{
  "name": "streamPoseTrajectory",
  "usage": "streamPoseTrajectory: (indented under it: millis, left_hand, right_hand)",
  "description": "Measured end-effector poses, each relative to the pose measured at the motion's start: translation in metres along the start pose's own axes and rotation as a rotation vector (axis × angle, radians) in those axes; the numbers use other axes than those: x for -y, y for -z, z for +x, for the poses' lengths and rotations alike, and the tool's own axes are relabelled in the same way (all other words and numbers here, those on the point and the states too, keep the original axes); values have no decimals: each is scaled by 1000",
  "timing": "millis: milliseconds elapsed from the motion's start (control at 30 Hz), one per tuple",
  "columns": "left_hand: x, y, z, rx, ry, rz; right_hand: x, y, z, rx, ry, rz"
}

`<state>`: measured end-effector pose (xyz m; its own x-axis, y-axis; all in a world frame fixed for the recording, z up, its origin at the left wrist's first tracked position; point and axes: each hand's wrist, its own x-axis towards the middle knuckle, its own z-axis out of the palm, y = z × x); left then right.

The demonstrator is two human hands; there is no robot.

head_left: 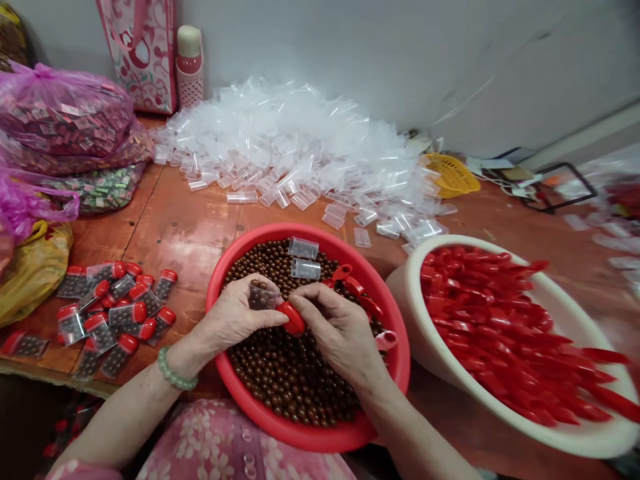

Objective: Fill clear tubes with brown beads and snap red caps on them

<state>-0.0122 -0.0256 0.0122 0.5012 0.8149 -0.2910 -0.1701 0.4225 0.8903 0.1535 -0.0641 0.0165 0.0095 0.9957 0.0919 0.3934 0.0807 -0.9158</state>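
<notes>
My left hand [237,313] is closed around a clear plastic tube [262,295] with a few brown balls visible inside. At the tube's end, my right hand [343,327] pinches a glossy red plastic cap [292,319], which touches or nearly touches the tube; the exact fit is hidden by fingers. Both hands are over a red basin [399,393] full of small brown balls [295,390]. Two more clear tubes, an upper one [303,248] and a lower one [305,269], lie on the balls. Several red plastic pieces [353,285] rest along the basin's right side.
Left of the basin lie filled, red-capped tubes [120,313]. A white basin [425,333] of red plastic pieces [490,333] stands at right. Behind is a heap of clear tubes [300,153], with a bottle [190,67], yellow basket [451,175] and stuffed pink bags [65,120] nearby.
</notes>
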Motion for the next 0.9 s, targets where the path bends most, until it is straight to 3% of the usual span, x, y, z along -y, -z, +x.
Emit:
streamPoseTrajectory:
  millis: [100, 233, 333, 500, 900]
  left_hand:
    - [2, 0, 1, 8, 2, 7]
    - [7, 1, 2, 27, -40, 74]
    - [10, 2, 2, 74, -70, 156]
    - [15, 2, 0, 175, -86, 352]
    - [14, 3, 2, 191, -85, 355]
  right_hand:
    - [6, -1, -9, 0, 186, -192]
    - [9, 7, -14, 104, 332, -283]
    - [8, 19, -9, 138, 286, -216]
    - [5, 28, 6, 22, 158, -22]
    - [6, 11, 15, 99, 278, -101]
